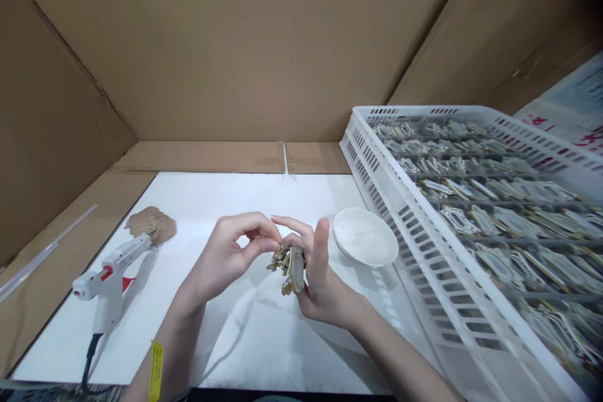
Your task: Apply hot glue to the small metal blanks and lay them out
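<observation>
My right hand (320,279) grips a small ornate piece (292,269) with a gold edge and pale face, held upright between thumb and fingers over the white sheet (226,213). My left hand (230,251) meets it from the left, its thumb and forefinger pinched together at the piece's top edge. Whether the pinch holds something tiny is hidden. A yellow band (156,369) circles my left forearm.
A white glue gun (110,276) stands at the left, nozzle on a brown scrap (153,223), cord trailing down. A shallow white dish (365,237) lies right of my hands. A white slotted crate (424,245) of several similar ornate pieces fills the right. Cardboard walls (235,44) surround everything.
</observation>
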Motion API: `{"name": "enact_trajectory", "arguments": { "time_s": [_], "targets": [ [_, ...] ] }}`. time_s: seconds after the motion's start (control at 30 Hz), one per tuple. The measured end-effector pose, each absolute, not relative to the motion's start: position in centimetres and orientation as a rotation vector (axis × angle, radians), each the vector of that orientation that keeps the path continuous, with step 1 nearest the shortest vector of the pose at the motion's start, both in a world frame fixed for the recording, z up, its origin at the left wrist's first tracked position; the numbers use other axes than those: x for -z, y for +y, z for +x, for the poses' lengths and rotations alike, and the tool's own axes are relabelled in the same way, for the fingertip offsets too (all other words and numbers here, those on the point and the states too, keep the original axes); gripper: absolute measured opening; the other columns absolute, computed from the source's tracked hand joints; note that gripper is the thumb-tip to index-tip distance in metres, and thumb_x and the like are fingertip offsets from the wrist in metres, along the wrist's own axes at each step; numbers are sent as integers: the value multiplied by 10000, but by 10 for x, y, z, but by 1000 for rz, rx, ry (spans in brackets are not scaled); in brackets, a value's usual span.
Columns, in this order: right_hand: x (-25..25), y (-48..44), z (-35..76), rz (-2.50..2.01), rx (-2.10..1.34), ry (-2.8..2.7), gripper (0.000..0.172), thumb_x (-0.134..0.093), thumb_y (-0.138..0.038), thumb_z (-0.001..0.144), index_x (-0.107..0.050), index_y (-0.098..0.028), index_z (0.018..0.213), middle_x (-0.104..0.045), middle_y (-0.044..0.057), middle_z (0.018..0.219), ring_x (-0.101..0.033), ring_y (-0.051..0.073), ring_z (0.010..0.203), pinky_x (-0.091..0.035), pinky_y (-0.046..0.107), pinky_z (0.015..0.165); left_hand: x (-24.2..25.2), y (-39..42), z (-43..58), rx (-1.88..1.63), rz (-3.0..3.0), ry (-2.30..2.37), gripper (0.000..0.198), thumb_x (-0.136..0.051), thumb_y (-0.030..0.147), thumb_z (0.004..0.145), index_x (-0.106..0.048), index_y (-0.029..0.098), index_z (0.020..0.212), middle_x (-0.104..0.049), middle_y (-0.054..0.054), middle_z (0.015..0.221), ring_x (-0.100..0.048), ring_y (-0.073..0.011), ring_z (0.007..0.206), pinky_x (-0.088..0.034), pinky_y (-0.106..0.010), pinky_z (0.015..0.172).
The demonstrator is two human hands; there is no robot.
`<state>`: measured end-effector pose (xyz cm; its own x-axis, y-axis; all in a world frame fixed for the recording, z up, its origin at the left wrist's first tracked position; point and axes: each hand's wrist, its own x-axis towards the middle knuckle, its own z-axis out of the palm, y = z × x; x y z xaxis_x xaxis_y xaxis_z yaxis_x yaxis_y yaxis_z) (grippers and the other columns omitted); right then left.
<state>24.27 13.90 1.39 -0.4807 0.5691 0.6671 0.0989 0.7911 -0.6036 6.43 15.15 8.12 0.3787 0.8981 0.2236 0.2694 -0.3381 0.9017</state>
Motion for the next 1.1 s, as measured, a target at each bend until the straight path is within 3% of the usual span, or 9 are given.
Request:
{"name": "enact_trajectory", "arguments": {
  "time_s": [0.17, 0.37, 0.7, 1.1],
  "targets": [
    [-14, 136, 242, -460, -812, -1951, 1065, -451, -24, 829, 326, -414, 1445, -276, 159, 1514, -600, 162, 939, -602, 403, 724, -78, 152, 67, -893, 1743, 953, 133, -594, 124, 866, -618, 150, 738, -657, -21, 738, -587, -121, 677, -466, -225, 624],
    [-18, 131, 243, -462, -1047, -1846, 1062, -468, -60, 857, 346, -436, 1426, -275, 150, 1505, -583, 131, 858, -588, 305, 616, -80, 152, 63, -922, 1748, 887, 123, -603, 143, 880, -643, 152, 763, -652, -2, 698, -567, -99, 628, -445, -204, 588],
    [-10, 137, 242, -601, -915, -1874, 1051, -467, -38, 836, 284, -413, 1469, -305, 175, 1476, -559, 138, 822, -552, 327, 640, -81, 140, 69, -880, 2053, 1135, 131, -574, 143, 901, -678, 170, 825, -640, 20, 698, -487, -79, 587, -386, -205, 554],
    [-18, 132, 244, -636, -1327, -1672, 959, -502, -201, 936, 246, -497, 1458, -317, 123, 1485, -530, 109, 726, -521, 338, 648, -85, 141, 58, -728, 2045, 1201, 144, -548, 156, 910, -671, 186, 842, -631, 45, 684, -496, -71, 598, -376, -187, 568]
  ]
}}
